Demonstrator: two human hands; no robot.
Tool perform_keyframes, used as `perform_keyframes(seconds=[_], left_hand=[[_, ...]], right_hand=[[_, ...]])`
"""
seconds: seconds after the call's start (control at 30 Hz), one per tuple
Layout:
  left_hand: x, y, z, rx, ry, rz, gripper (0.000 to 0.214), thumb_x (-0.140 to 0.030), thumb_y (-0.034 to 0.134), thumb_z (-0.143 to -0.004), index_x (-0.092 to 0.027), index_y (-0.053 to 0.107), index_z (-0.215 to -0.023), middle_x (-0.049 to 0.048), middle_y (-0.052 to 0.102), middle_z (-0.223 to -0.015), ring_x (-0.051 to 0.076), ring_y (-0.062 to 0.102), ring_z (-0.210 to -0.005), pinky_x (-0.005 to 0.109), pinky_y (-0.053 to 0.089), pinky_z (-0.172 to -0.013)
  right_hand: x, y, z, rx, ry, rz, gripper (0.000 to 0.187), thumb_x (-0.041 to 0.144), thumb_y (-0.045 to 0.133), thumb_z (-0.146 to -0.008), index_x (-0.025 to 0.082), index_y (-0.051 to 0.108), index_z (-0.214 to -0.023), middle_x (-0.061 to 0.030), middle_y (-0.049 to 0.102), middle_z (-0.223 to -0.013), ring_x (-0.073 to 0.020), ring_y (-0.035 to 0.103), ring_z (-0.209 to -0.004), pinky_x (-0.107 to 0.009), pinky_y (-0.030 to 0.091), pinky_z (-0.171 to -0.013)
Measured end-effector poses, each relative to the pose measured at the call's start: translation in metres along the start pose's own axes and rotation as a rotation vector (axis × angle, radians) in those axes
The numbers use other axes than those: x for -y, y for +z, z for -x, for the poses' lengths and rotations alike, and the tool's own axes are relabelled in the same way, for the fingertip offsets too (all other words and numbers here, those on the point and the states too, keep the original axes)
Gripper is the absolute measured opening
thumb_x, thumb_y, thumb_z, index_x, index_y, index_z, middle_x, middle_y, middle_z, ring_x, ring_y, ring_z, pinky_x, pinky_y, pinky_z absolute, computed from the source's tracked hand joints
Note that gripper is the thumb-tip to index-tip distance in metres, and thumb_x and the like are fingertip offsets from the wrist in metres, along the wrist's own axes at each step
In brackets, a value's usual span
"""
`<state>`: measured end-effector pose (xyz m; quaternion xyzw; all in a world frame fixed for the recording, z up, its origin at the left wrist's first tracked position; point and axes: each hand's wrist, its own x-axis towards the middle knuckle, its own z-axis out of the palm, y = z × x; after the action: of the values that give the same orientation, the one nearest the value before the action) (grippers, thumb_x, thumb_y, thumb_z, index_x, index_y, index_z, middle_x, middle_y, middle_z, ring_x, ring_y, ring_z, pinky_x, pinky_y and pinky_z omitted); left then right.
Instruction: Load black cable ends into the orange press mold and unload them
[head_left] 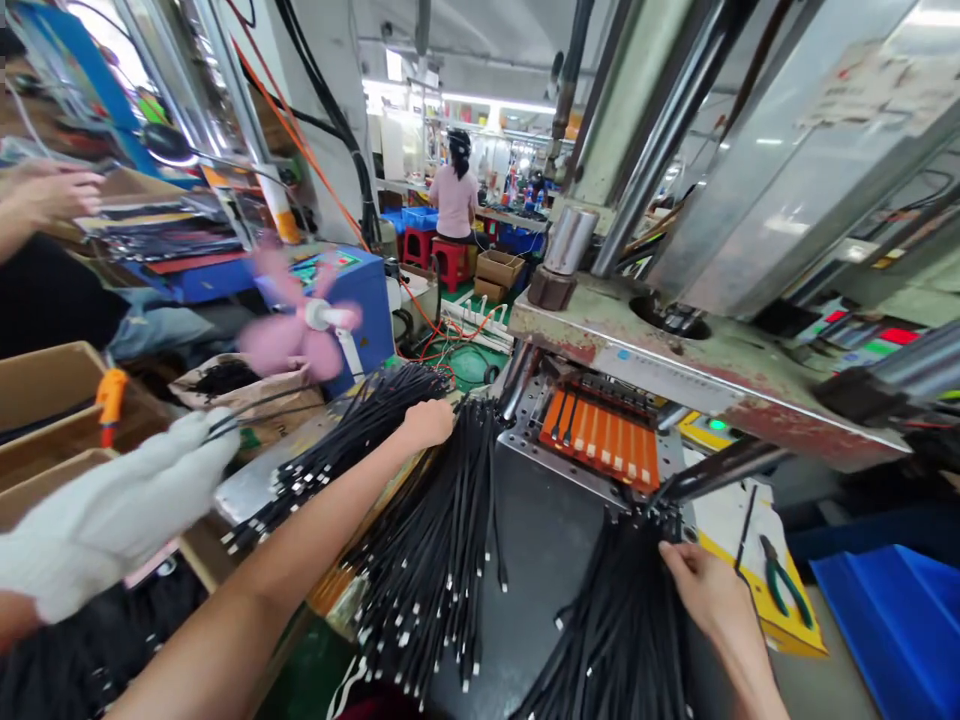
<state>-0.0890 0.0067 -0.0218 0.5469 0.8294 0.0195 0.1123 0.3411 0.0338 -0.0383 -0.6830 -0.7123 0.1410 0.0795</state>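
Observation:
My left hand (427, 423) is closed at the upper end of a pile of black cables (442, 540) with silvery plug ends; its fingertips are turned away, so what they grip is hidden. At the right, my right hand (705, 585) pinches the side of another bundle of black cables (615, 620) near its top. Between and beyond the hands is a press mould with an orange insert (600, 440). Two black cable ends lie in its left slots, and pale metallic pieces show in the other slots.
A co-worker's white-gloved hand (127, 510) holds thin dark cables at the left. More black cables (352, 430) lie beside my left forearm. A pink fan (300, 320) spins behind. The press's heavy plate (697, 360) overhangs the mould. Green-handled pliers (781, 580) and a blue bin (892, 620) sit right.

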Motion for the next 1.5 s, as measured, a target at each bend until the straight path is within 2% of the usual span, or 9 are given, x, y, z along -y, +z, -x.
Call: perform_keyframes(seconds=[0.17, 0.27, 0.4, 0.5, 0.77, 0.9, 1.13, 1.3, 1.5], left_hand=[[-0.001, -0.005, 0.011, -0.054, 0.078, 0.126, 0.033, -0.023, 0.037, -0.092, -0.006, 0.055, -0.114, 0.0187, 0.066, -0.102, 0.026, 0.065, -0.096, 0.034, 0.048, -0.081], [-0.008, -0.013, 0.018, -0.105, 0.245, 0.187, 0.031, -0.02, 0.043, -0.089, -0.015, 0.054, -0.117, 0.0065, 0.068, -0.097, 0.017, 0.064, -0.09, 0.025, 0.047, -0.08], [-0.031, -0.026, 0.037, -0.37, 0.387, 0.211, 0.016, -0.027, 0.053, -0.086, -0.017, 0.064, -0.081, 0.0044, 0.065, -0.077, 0.018, 0.06, -0.075, 0.027, 0.042, -0.068], [-0.055, -0.042, 0.064, -0.503, 0.559, 0.387, 0.022, -0.033, 0.055, -0.087, -0.016, 0.063, -0.075, 0.0018, 0.06, -0.067, 0.014, 0.054, -0.064, 0.025, 0.038, -0.062], [-0.121, -0.103, 0.13, -0.183, 0.911, 0.913, 0.023, -0.027, 0.055, -0.087, -0.015, 0.068, -0.072, 0.0006, 0.055, -0.068, 0.009, 0.051, -0.059, 0.018, 0.039, -0.051], [-0.144, -0.115, 0.126, 0.049, 0.941, 1.041, 0.021, -0.025, 0.057, -0.084, -0.013, 0.066, -0.068, -0.001, 0.053, -0.067, 0.006, 0.053, -0.05, 0.016, 0.044, -0.046], [-0.167, -0.115, 0.108, 0.283, 0.938, 1.202, 0.015, -0.023, 0.066, -0.075, -0.012, 0.062, -0.067, -0.0021, 0.056, -0.055, 0.007, 0.055, -0.046, 0.017, 0.048, -0.045], [-0.18, -0.11, 0.093, 0.127, 0.922, 1.242, 0.029, -0.028, 0.071, -0.074, -0.014, 0.049, -0.061, -0.0054, 0.049, -0.047, 0.007, 0.049, -0.039, 0.016, 0.04, -0.037], [-0.188, -0.122, 0.063, -0.457, 1.03, 1.119, 0.032, -0.037, 0.07, -0.078, -0.014, 0.052, -0.065, -0.0029, 0.051, -0.063, 0.007, 0.052, -0.051, 0.018, 0.042, -0.047]], right_hand=[[0.022, -0.017, 0.022, -0.278, -0.17, -0.288, 0.036, 0.052, 0.04, -0.085, 0.02, 0.057, -0.093, -0.0028, 0.065, -0.067, -0.0205, 0.061, -0.059, -0.03, 0.043, -0.058], [0.057, -0.025, 0.036, -0.167, -0.396, -0.422, 0.032, 0.043, 0.046, -0.087, 0.019, 0.057, -0.106, -0.0038, 0.068, -0.078, -0.019, 0.062, -0.067, -0.029, 0.045, -0.063], [0.108, -0.036, 0.052, -0.06, -0.607, -0.388, 0.026, 0.033, 0.043, -0.094, 0.02, 0.062, -0.082, -0.0032, 0.067, -0.076, -0.0173, 0.062, -0.069, -0.027, 0.041, -0.063], [0.131, -0.042, 0.063, -0.05, -0.69, -0.395, 0.028, 0.03, 0.041, -0.097, 0.019, 0.061, -0.081, -0.0003, 0.062, -0.067, -0.0142, 0.059, -0.059, -0.025, 0.038, -0.059], [0.142, -0.071, 0.079, -0.176, -0.759, -0.761, 0.02, 0.027, 0.045, -0.096, 0.018, 0.063, -0.091, 0.0044, 0.056, -0.058, -0.0097, 0.053, -0.052, -0.02, 0.039, -0.056], [0.143, -0.082, 0.074, -0.253, -0.75, -0.787, 0.031, 0.03, 0.046, -0.096, 0.017, 0.056, -0.069, 0.0033, 0.054, -0.058, -0.0091, 0.05, -0.053, -0.02, 0.037, -0.055], [0.135, -0.078, 0.066, -0.265, -0.689, -0.769, 0.034, 0.034, 0.049, -0.094, 0.017, 0.054, -0.065, 0.0026, 0.051, -0.058, -0.0097, 0.046, -0.054, -0.021, 0.035, -0.056], [0.132, -0.06, 0.06, -0.245, -0.629, -0.795, 0.023, 0.035, 0.052, -0.091, 0.017, 0.06, -0.078, 0.0005, 0.057, -0.067, -0.0121, 0.049, -0.059, -0.023, 0.039, -0.06], [0.137, -0.02, 0.024, -0.135, -0.628, -0.708, 0.017, 0.03, 0.06, -0.085, 0.017, 0.065, -0.074, 0.0001, 0.058, -0.063, -0.0131, 0.048, -0.056, -0.024, 0.037, -0.057]])
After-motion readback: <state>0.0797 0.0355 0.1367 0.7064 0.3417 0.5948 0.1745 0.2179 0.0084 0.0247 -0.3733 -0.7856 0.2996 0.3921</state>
